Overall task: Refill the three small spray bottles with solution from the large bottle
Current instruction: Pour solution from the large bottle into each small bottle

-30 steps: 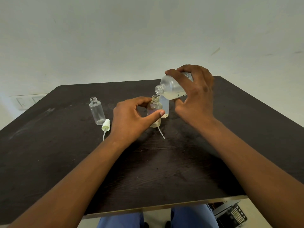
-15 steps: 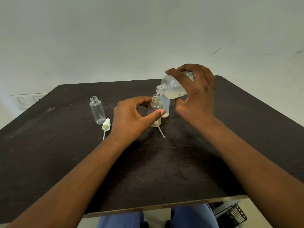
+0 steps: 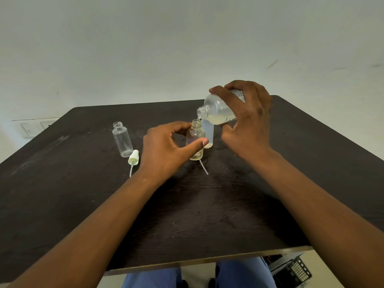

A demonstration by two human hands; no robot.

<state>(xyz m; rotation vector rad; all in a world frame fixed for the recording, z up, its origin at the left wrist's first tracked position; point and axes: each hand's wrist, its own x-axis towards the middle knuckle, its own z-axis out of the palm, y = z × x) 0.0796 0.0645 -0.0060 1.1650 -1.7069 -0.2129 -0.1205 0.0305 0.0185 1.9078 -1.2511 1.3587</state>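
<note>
Head view, only cam. Pour in progress: large bottle (image 3: pixel 218 110) tipped nearly flat, mouth down-left, right over the neck of a small clear bottle (image 3: pixel 195 140) standing on the table (image 3: pixel 62 194). Thin stream looks to run from mouth into the neck. Small bottle shows only a shallow pale layer at its base, so I'd judge this fill as just begun.

Behind and touching/just beside it stands a frosted small bottle (image 3: pixel 208 133); a bit of liquid at its foot, level otherwise hard to read through the frosting, can't tell if it's done. Third small bottle (image 3: pixel 122 140) stands well to the left, uncapped, looks empty. A white spray cap (image 3: pixel 133 157) w/ dip tube lies just beside it. Another dip tube (image 3: pixel 203 167) pokes out on the table in front of the held bottle; its cap is hidden by the hand.

Progress est.: early. One bottle filling, at least one untouched, frosted one unclear. Left to do: finish this pour, fill the rest, screw spray caps back on all three.

Hands:
- Left hand (image 3: pixel 166 148): fingers curled round the small clear bottle, thumb across its front, forefinger behind the shoulder. Steadying grip, bottle upright on the table.
- Right hand (image 3: pixel 247 119): wrapped over the body of the large bottle, fingers on top, thumb under, holding it in the air above the table. Remaining solution pooled along the lower side, roughly a third by eye.
</note>
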